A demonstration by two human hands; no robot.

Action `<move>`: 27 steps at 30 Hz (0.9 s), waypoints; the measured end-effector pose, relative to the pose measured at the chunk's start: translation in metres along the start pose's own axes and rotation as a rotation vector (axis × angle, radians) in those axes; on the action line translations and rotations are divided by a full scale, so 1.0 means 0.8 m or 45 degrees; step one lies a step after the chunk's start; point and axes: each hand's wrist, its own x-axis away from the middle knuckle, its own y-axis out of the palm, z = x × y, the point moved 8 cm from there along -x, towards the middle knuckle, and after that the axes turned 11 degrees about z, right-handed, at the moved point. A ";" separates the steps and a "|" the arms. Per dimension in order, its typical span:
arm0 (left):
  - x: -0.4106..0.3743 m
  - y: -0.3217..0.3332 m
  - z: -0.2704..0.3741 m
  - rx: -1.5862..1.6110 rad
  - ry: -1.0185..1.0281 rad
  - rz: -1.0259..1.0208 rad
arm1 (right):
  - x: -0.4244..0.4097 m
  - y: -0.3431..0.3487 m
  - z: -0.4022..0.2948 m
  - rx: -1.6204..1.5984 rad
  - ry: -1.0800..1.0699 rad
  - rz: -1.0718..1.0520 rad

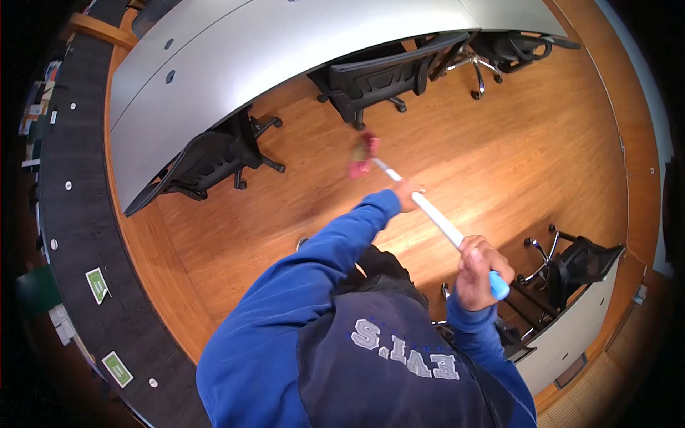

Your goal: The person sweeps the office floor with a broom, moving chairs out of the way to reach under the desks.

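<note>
A broom or mop with a white pole (438, 216) slants across the wood floor (299, 219). Its red-pink head (364, 155) is blurred, so its exact kind is hard to tell; it is down near the floor by an office chair's wheeled base. Around the lower part of the pole, my left hand (408, 195) is closed with the arm stretched out. My right hand (481, 273) grips the top end beside my body, thumb along the pole. A blue end grip (499, 286) sticks out below that hand.
Black office chairs stand along a long grey desk (278, 59): one at left (214, 160), one in the middle (374, 80), one at far right (508, 51). Another chair (575, 265) is by a second desk (567, 326), lower right. A dark counter (80, 214) with green cards runs along the left.
</note>
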 end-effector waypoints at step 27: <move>-0.002 0.196 0.015 1.739 -1.391 0.278 | -0.023 -0.065 -0.035 0.424 -0.179 -0.214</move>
